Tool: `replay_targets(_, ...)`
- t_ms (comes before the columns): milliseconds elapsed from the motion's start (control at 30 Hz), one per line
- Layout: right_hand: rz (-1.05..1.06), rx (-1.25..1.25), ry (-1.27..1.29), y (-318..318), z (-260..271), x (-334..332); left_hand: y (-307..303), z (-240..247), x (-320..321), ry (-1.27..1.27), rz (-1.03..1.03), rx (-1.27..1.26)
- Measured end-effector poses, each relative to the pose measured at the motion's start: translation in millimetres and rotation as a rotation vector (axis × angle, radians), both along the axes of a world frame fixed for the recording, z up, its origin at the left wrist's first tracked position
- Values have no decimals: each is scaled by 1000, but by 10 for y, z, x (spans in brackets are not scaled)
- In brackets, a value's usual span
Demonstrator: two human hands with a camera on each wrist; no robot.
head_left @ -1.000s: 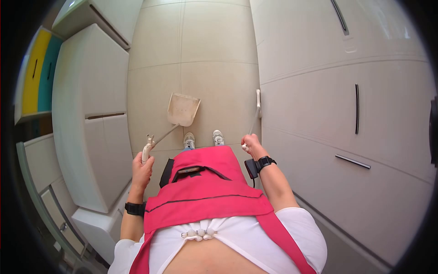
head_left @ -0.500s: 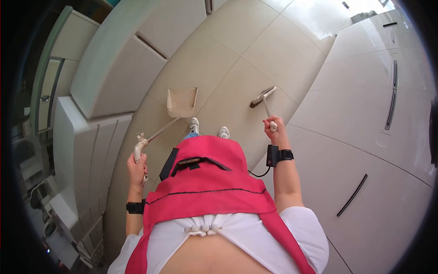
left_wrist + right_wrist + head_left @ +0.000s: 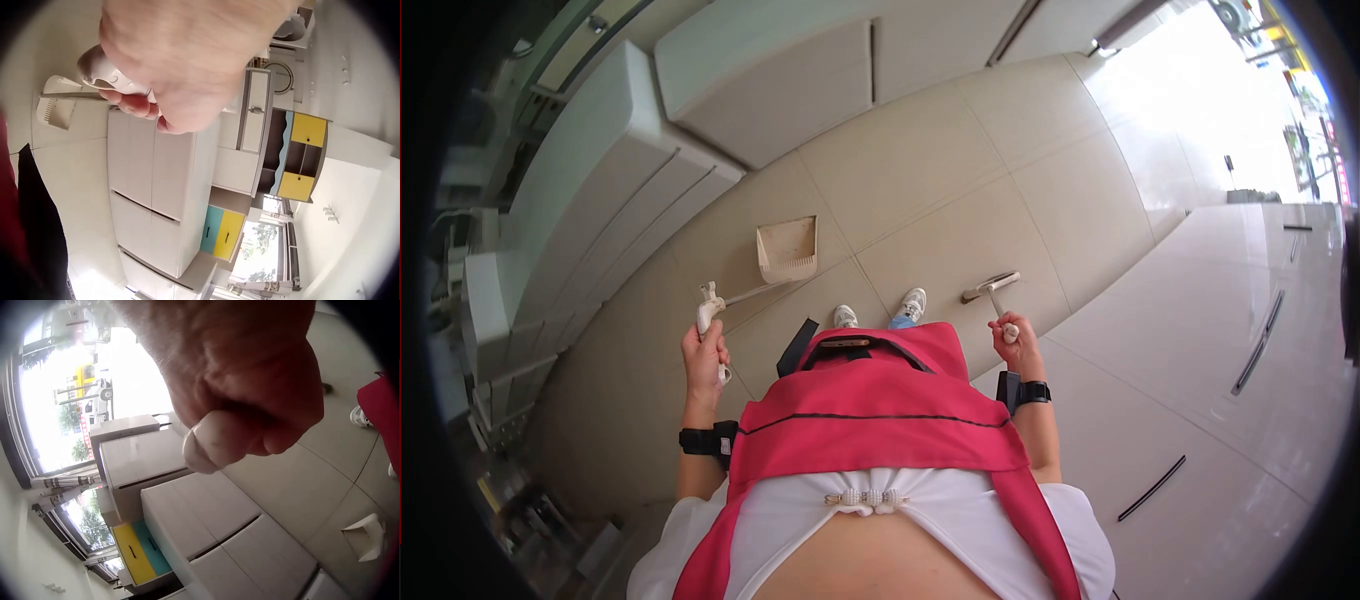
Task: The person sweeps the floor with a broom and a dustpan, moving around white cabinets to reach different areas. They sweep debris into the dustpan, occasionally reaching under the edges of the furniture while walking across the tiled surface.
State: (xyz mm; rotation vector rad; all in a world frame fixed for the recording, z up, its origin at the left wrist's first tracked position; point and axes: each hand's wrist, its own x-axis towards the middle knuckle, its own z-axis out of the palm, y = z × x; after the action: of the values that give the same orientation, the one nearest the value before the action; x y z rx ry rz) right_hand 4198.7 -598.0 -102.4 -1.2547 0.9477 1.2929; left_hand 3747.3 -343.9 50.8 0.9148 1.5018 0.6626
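Note:
My left hand (image 3: 704,362) grips the white handle (image 3: 709,312) of a long-handled dustpan (image 3: 788,249), whose pan is low over or on the tiles; which, I cannot tell. In the left wrist view the fingers of my left hand (image 3: 181,69) curl round that handle, with the pan (image 3: 57,103) beyond. My right hand (image 3: 1017,345) holds the stick of a broom by its pale end (image 3: 1010,333); the broom head (image 3: 991,286) is by the floor, right of the shoes. In the right wrist view a white knob (image 3: 215,440) pokes out of my right fist (image 3: 256,394).
White cabinets (image 3: 780,80) line the left and far side of the tiled floor (image 3: 940,160). Glossy drawer fronts (image 3: 1190,360) with dark handles stand at the right. My shoes (image 3: 912,304) are between dustpan and broom. Bright daylight falls at the upper right.
The view has turned, bringing the bright far end in at the upper right. The broom came away from the right-hand cabinet onto open tiles, then lower in view. Both hands keep their grips.

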Motion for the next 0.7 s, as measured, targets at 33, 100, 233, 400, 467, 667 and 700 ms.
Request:
replay_targets(33, 4, 9, -9, 66, 13, -35, -63, 22, -151, 1, 47, -6)
replay_targets(100, 128, 24, -48, -12, 5, -127, -285, -78, -472, -5, 158, 7)
replay_targets(233, 554, 42, -163, -35, 333, -643, -639, -154, -962, -52, 407, -1)
replay_targets(400, 1157, 93, -345, -183, 402, -1113, -1529, -373, -1164, -162, 592, 57)
replay_targets(467, 1324, 137, -340, 10, 452, -1204, -1629, -353, -1306, -175, 652, 52)
replay_targets(667, 1484, 358, -329, 268, 254, -1628, -1933, -410, -1679, -215, 788, 106)
replay_targets(700, 1485, 405, -314, 296, 118, -1675, -1940, -400, -1718, -206, 805, 112)
